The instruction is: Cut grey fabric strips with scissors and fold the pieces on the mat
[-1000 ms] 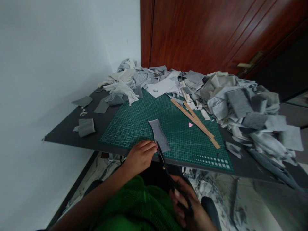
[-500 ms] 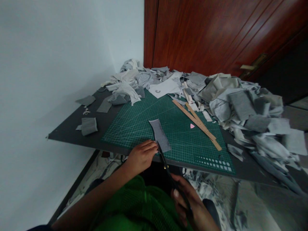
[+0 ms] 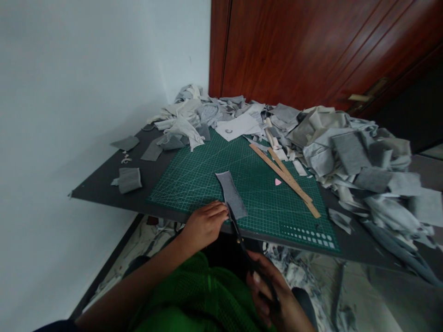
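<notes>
A narrow grey fabric strip (image 3: 232,191) lies on the green cutting mat (image 3: 194,184), close to the table's front edge. My left hand (image 3: 206,223) has its fingers together at the strip's near left edge and pinches it there. Black scissors (image 3: 238,235) are in my right hand (image 3: 268,286), whose fingers wrap round the handles in front of the table edge. The blades point away from me, their tips meeting the strip's left edge right beside my left fingertips. How far the blades are apart is hard to make out.
Two crossed wooden rulers (image 3: 282,173) and a small pink piece of tailor's chalk (image 3: 278,181) lie on the mat. Grey and white fabric scraps (image 3: 349,152) heap up at the back and right. A folded grey piece (image 3: 129,180) lies left. A wall borders the left side.
The whole view has shifted slightly. Both hands, the scissors and the fabric strip keep almost the same places relative to each other.
</notes>
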Demonstrator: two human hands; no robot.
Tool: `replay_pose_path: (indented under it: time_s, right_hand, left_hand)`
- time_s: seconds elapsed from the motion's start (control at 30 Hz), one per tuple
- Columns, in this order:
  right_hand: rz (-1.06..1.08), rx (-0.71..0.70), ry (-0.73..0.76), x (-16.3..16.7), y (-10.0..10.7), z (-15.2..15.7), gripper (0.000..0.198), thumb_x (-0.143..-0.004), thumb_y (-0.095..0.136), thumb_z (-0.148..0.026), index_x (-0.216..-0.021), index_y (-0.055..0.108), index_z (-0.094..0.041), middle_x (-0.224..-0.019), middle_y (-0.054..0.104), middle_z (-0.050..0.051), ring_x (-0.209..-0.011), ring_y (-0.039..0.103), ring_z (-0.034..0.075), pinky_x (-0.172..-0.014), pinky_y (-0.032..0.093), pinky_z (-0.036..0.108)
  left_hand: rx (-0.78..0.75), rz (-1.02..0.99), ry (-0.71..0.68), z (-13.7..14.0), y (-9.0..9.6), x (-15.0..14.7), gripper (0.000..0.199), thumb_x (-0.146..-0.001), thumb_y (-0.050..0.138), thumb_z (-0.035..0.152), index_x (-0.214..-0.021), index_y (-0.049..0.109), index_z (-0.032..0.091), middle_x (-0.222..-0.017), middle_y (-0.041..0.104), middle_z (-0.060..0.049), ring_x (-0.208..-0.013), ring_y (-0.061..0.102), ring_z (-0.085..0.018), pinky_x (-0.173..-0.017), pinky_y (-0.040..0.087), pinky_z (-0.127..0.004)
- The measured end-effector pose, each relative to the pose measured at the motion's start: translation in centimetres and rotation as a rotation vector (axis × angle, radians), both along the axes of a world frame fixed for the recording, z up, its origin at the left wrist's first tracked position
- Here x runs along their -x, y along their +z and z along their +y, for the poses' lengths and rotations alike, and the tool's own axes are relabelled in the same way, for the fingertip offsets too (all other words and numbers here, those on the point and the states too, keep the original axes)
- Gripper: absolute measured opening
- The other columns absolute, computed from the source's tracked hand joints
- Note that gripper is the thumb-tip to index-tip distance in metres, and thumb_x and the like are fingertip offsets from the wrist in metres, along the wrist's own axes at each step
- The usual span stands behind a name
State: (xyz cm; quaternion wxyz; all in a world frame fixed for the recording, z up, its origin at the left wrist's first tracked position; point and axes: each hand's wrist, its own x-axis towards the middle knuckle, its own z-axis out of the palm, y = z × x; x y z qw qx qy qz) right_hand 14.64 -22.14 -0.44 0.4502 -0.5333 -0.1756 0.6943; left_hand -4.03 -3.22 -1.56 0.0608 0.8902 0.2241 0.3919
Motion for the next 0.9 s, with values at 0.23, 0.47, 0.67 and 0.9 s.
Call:
replay_pose_path:
  time_s: [0.23,0.47,0.67,0.9]
  right_hand:
    - [0.044,0.007,-0.016,-0.18,0.32,-0.03,0.074,-0.077,0.084,-0.061,-0.136,0.057,-0.025,-0.073,0.056,-0.007,-0.042,0.039,0.003,-0.033,0.03,0.013]
    - [0.059,0.007,-0.025,-0.34,-0.16,-0.24,0.073,-0.08,0.084,-0.059,-0.139,0.056,-0.025,-0.074,0.055,-0.007,-0.042,0.038,0.003,-0.033,0.028,0.013]
    - [0.079,0.019,-0.04,-0.47,-0.45,-0.19,0.075,-0.074,0.087,-0.059,-0.135,0.057,-0.026,-0.072,0.055,-0.008,-0.042,0.039,0.004,-0.033,0.027,0.013]
    - [0.082,-0.016,-0.033,-0.34,-0.43,-0.08,0.072,-0.078,0.084,-0.058,-0.136,0.058,-0.024,-0.072,0.055,-0.007,-0.041,0.038,0.003,-0.032,0.027,0.013]
  left_hand:
    - [0.037,0.037,-0.015,-0.01,0.24,0.05,0.023,-0.102,0.05,0.014,-0.106,0.073,0.017,-0.109,0.077,-0.008,-0.109,0.072,-0.021,-0.104,0.059,-0.039]
    - [0.029,0.055,-0.015,-0.01,0.29,0.06,0.022,-0.101,0.051,0.012,-0.104,0.072,0.016,-0.107,0.077,-0.008,-0.109,0.071,-0.022,-0.104,0.058,-0.038]
    - [0.062,0.072,-0.019,0.0,0.18,0.07,0.023,-0.1,0.05,0.012,-0.104,0.072,0.018,-0.109,0.076,-0.008,-0.11,0.071,-0.021,-0.104,0.058,-0.038]
    - [0.043,0.049,-0.021,-0.08,0.63,-0.02,0.022,-0.102,0.049,0.012,-0.101,0.07,0.015,-0.105,0.076,-0.008,-0.107,0.071,-0.022,-0.101,0.059,-0.037]
